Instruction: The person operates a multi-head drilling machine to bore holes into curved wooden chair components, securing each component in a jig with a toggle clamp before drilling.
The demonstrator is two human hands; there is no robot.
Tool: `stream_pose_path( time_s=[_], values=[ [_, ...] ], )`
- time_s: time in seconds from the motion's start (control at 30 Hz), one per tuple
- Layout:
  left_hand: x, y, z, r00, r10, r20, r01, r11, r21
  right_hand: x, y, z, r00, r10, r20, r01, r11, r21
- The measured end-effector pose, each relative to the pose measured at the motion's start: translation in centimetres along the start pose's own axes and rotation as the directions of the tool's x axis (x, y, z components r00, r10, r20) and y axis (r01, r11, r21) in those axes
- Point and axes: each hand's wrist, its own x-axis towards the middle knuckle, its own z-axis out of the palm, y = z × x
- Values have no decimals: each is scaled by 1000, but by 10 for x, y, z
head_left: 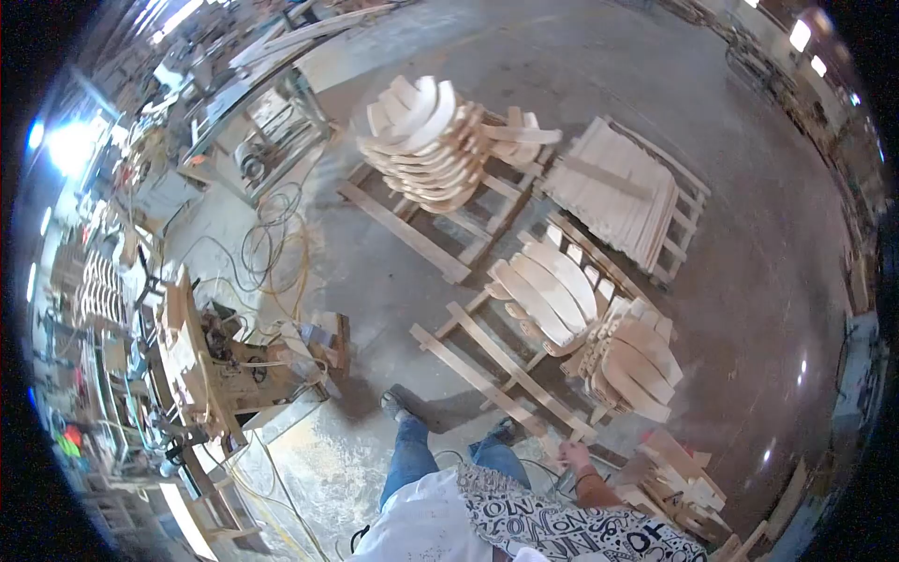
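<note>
My right hand [575,456] hangs low beside my apron, with a dark band at its wrist. In this view it overlaps the near end of a wooden pallet [478,365] on the floor. Its fingers are small and blurred, so I cannot tell whether they hold anything. Curved, pale wooden pieces [543,292] lie stacked on that pallet, with a second stack of curved pieces [637,361] beside them. Close to the hand, on the right, more cut wood pieces [688,473] are piled. My left hand is out of view.
Farther off, a pallet [403,220] bears a tall stack of curved pieces [426,140]. Flat boards [613,192] lie on another pallet to its right. A wooden workbench with a machine [220,361] stands at left. Hoses and cables [281,239] coil across the concrete floor.
</note>
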Motion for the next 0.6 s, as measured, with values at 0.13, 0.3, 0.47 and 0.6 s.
stream_pose_path(
  time_s=[0.13, 0.3, 0.47, 0.6],
  values=[
    [11, 40, -69, 1000, 18, -22, -20, 998, -66, 11, -65, 32, 992, -129, -7, 129, 991, -18],
    [52, 67, -133, 999, 24, -25, -29, 983, -182, -54, -202, 165, 985, -169, -28, 168, 985, -44],
    [82, 109, -178, 997, 39, -67, -54, 969, -242, -54, -291, 304, 940, -209, 270, 296, 893, -340],
    [106, 142, -203, 997, 32, -68, -47, 969, -241, -71, -329, 399, 791, -416, 449, 547, 809, -214]
  ],
)
